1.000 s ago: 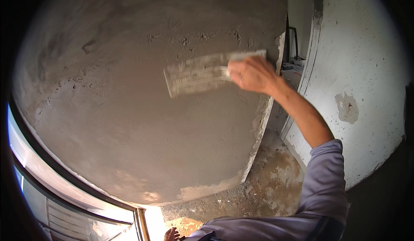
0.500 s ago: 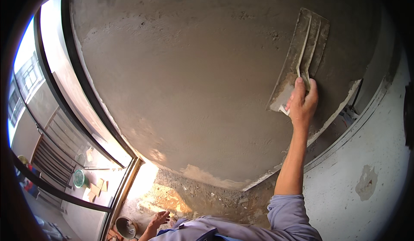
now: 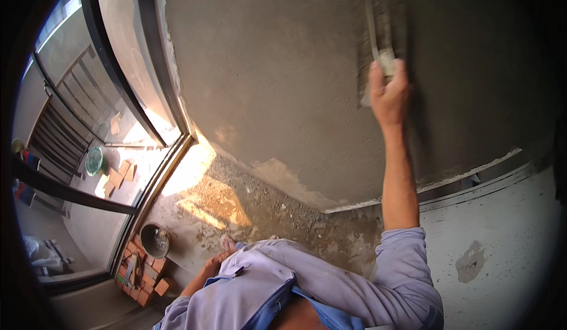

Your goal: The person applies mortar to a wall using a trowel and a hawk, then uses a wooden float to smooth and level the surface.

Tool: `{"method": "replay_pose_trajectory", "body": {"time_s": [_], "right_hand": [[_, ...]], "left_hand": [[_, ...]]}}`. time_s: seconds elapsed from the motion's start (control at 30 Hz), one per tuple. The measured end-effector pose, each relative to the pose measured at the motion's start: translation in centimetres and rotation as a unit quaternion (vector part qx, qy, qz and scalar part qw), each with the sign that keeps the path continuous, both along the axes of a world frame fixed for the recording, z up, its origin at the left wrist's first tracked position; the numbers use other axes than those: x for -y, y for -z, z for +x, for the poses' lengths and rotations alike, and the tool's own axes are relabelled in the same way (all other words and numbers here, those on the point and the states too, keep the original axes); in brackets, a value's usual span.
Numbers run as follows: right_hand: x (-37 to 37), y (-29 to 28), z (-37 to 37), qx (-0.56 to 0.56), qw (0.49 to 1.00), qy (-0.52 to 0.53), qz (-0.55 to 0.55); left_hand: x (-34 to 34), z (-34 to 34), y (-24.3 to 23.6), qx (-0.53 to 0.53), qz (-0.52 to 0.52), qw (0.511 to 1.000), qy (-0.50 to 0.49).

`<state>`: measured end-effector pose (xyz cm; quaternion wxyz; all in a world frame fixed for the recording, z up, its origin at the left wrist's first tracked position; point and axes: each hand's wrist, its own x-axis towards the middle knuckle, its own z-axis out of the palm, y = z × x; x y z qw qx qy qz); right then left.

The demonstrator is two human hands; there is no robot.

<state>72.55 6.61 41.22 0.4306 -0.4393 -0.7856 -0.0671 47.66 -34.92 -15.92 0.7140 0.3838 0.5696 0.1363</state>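
My right hand (image 3: 388, 97) grips the handle of a long, grey plastering trowel (image 3: 371, 20), whose blade lies blurred and lengthwise up the grey plastered wall (image 3: 266, 76). A pale smear of material shows at the blade's near end. The plaster looks smooth here, with a lighter, rougher band along its bottom edge. My left hand (image 3: 220, 259) is low beside my body at the bottom of the view, holding nothing that I can make out; its fingers are partly hidden by my clothing.
A glazed dark-framed opening (image 3: 109, 61) runs along the left, with railings, a green tub (image 3: 95, 162) and tiles (image 3: 124, 169) beyond. A bucket (image 3: 162, 244) and stacked red bricks (image 3: 144, 297) sit on the rough floor (image 3: 283, 235). A stained white surface (image 3: 496, 229) is at right.
The trowel has turned from crosswise to lengthwise and shifted up the picture with my right hand. The view has swung, bringing more floor, bricks and my torso into sight.
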Motion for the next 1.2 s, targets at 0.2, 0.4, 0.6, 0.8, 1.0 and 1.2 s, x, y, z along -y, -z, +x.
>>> {"method": "replay_pose_trajectory", "body": {"time_s": [0.2, 0.4, 0.6, 0.8, 1.0, 1.2], "right_hand": [[-3.3, 1.3, -5.8, 0.053, 0.996, 0.005, 0.068], [2.3, 24.7, -15.9, 0.269, 0.929, -0.116, -0.228], [16.0, 31.1, -29.1, 0.253, 0.808, -0.329, -0.419], [25.2, 38.3, -32.8, 0.29, 0.704, -0.557, -0.331], [30.5, 43.8, -34.0, 0.33, 0.527, -0.699, -0.354], [27.2, 40.9, -40.5, 0.242, 0.326, -0.712, -0.572]], "left_hand": [[0.2, -3.9, -2.7, -0.037, 0.007, 0.997, 0.065], [-4.9, -5.1, -11.7, 0.187, -0.02, 0.91, -0.37], [-9.5, -7.2, -21.0, 0.383, 0.039, 0.625, -0.679], [-5.4, -9.0, -17.7, 0.319, 0.014, 0.434, -0.842], [2.3, -8.1, -5.6, 0.341, 0.019, 0.21, -0.916], [10.1, -8.9, -1.8, 0.301, 0.109, 0.088, -0.943]]}}
